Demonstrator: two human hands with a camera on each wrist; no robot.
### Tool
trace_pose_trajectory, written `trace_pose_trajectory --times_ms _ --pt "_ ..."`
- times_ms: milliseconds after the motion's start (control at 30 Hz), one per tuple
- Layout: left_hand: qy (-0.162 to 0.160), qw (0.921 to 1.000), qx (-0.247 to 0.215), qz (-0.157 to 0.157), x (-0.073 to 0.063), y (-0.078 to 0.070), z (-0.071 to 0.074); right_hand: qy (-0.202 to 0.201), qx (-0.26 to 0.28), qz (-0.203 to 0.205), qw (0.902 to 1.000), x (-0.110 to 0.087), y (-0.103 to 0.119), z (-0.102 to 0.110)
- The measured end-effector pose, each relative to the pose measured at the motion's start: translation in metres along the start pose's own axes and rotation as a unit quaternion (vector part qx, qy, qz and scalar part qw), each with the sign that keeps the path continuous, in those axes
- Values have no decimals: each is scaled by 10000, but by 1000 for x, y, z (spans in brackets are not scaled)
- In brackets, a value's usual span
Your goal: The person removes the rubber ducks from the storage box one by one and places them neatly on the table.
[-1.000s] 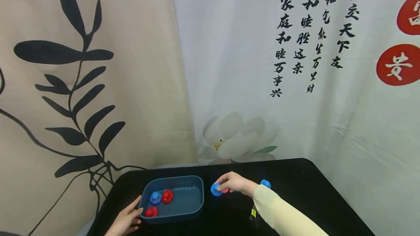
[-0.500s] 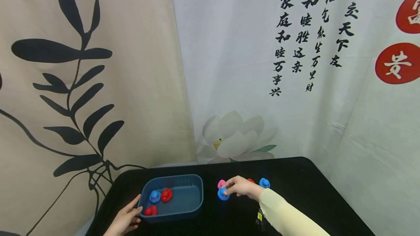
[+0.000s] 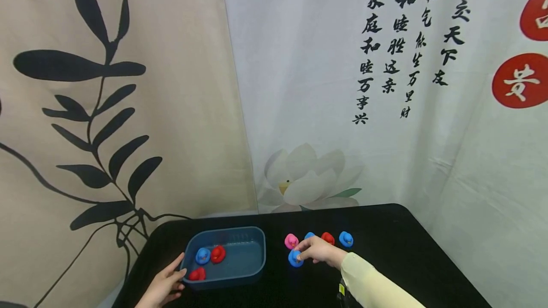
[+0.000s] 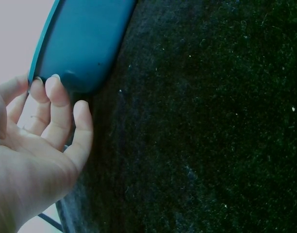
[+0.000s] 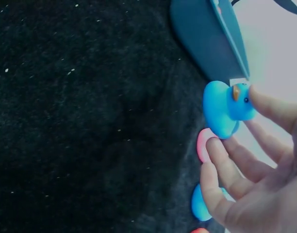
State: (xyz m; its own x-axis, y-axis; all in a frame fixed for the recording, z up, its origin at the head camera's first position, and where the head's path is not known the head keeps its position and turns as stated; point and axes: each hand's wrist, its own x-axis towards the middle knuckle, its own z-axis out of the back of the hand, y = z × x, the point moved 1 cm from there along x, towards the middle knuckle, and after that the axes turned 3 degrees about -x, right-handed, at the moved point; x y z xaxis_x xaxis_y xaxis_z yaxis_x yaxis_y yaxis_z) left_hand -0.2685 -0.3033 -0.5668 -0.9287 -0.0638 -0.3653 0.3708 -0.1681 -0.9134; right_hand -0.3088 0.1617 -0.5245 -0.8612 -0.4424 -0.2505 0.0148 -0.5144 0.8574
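My right hand (image 3: 318,250) pinches a blue rubber duck (image 3: 295,258) between thumb and fingers, at the front of a row of ducks. In the right wrist view the held duck (image 5: 219,109) shows its orange beak, with the thumb at its head. On the left, my left hand (image 3: 161,282) grips the left rim of a dark blue plastic tray (image 3: 239,277). The left wrist view has the left fingertips (image 4: 55,85) curled at the tray's corner. Inside the tray lie a blue duck (image 3: 203,255), a red duck (image 3: 218,254) and a red piece (image 3: 197,274).
Behind the right hand a row stands on the black table (image 3: 402,255): a pink duck (image 3: 291,241), a partly covered blue duck (image 3: 309,235), a red duck (image 3: 327,238) and another blue duck (image 3: 346,239). A printed curtain (image 3: 308,84) hangs behind the table.
My right hand has carried the blue duck right and toward me, away from the tray. The pink duck and the row behind are now less covered. The left hand has stayed at the tray.
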Motion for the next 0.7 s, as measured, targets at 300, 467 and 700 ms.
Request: trace_pose_trajectory --times_ms 300,467,700 --pt "-14 10000 24 0 1 2 1 -57 102 -110 9999 2 -11 -7" --pt "-13 10000 -33 15 2 2 1 -36 114 -116 9999 5 -15 -11" --pt "-48 10000 -53 44 2 3 1 -22 92 -167 9998 8 -17 -16"
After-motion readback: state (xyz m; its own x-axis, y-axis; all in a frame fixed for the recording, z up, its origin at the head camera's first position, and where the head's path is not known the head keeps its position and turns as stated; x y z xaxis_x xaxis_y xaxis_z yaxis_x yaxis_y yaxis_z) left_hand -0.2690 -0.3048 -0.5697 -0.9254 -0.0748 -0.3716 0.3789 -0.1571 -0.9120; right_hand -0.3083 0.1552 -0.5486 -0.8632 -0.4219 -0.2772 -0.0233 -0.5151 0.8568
